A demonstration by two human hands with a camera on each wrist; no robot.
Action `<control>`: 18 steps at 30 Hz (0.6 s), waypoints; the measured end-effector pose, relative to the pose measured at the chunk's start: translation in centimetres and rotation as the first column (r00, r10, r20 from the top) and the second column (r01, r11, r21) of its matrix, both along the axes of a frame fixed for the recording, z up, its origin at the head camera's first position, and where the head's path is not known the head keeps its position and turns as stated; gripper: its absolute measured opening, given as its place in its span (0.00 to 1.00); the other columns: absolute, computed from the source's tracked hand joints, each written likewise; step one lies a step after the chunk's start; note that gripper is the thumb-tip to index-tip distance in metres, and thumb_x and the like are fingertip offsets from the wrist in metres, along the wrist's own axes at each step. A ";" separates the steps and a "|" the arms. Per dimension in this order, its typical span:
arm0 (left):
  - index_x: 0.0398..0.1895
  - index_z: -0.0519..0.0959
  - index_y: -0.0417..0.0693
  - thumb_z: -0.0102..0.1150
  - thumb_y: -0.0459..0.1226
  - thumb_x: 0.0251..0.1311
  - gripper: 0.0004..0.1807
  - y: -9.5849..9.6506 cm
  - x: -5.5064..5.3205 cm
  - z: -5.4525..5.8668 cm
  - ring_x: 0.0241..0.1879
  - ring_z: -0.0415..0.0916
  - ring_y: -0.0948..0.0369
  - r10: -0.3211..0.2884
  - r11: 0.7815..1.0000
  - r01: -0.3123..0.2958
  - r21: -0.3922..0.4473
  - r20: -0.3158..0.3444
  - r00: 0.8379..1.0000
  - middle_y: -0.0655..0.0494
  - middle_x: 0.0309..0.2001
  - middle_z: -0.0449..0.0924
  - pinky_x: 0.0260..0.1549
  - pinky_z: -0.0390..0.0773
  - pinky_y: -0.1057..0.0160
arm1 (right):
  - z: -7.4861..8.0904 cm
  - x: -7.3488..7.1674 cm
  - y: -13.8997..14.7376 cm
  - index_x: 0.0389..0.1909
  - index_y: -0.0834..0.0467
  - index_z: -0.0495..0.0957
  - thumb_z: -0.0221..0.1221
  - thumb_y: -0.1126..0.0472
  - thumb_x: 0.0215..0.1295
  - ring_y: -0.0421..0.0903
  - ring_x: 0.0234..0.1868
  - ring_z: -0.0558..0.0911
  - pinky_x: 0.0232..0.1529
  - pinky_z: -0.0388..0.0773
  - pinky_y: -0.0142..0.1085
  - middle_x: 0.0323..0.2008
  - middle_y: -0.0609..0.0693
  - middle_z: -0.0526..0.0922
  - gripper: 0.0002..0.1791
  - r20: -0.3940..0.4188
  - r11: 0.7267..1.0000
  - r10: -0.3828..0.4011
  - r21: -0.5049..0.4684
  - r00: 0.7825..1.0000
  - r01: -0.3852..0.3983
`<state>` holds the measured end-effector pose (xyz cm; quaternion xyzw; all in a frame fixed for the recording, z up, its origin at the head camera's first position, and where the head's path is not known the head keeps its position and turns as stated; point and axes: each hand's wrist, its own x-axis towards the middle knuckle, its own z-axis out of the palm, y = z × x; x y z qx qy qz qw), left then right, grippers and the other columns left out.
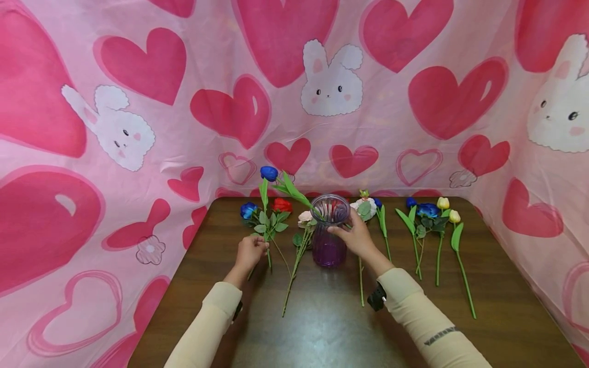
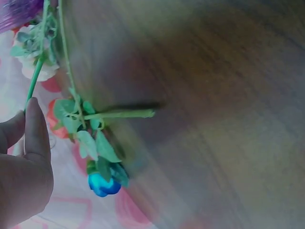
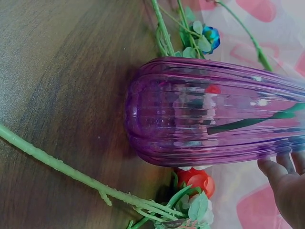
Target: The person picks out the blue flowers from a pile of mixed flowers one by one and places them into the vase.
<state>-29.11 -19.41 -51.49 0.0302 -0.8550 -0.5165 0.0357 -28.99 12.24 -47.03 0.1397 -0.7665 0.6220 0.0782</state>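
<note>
My left hand (image 1: 250, 253) pinches a thin green stem (image 2: 34, 83) between thumb and fingers, left of the vase. Above that hand in the head view rises a blue tulip (image 1: 269, 174) with a long leaf (image 1: 263, 193). With thumb and fingers around its neck, my right hand (image 1: 358, 236) holds a ribbed purple glass vase (image 1: 329, 250). A dark green stem (image 3: 238, 125) shows through the glass, its cut end partway down. Another long leaf (image 1: 294, 191) leans out of the rim to the left.
A blue rose (image 1: 248, 210), a red rose (image 1: 282, 205) and a pale rose (image 1: 305, 219) lie left of the vase. To its right are a white rose (image 1: 366, 208), another blue rose (image 1: 428, 209) and yellow tulips (image 1: 454, 216). A heart-patterned cloth (image 1: 294, 122) hangs behind the wooden table (image 1: 303, 337).
</note>
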 end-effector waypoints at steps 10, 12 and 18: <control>0.41 0.79 0.27 0.62 0.26 0.60 0.08 0.4 0.2 2.7 0.33 0.82 0.39 0.059 0.995 -0.049 0.086 -0.111 0.992 0.40 0.33 0.83 0.35 0.82 0.46 | 0.0 -0.2 0.0 0.69 0.63 0.60 0.68 0.65 0.58 0.62 0.63 0.70 0.60 0.68 0.53 0.63 0.65 0.68 0.40 0.015 1.000 0.017 -0.018 1.000 -0.017; 0.42 0.79 0.27 0.62 0.26 0.60 0.09 0.5 0.1 3.1 0.34 0.82 0.38 0.062 0.994 -0.049 0.099 -0.129 0.990 0.40 0.34 0.83 0.36 0.82 0.46 | 0.5 0.2 -0.1 0.69 0.65 0.59 0.67 0.67 0.59 0.63 0.63 0.69 0.60 0.68 0.54 0.63 0.67 0.68 0.40 0.022 1.000 0.024 -0.018 0.999 -0.024; 0.40 0.80 0.30 0.63 0.27 0.61 0.07 0.5 0.2 4.0 0.34 0.81 0.38 0.064 0.993 -0.044 0.112 -0.184 0.981 0.40 0.34 0.83 0.35 0.82 0.47 | 3.5 2.2 -0.4 0.68 0.71 0.57 0.65 0.71 0.60 0.65 0.64 0.67 0.60 0.68 0.53 0.63 0.71 0.66 0.38 0.026 0.999 0.038 0.007 0.999 -0.038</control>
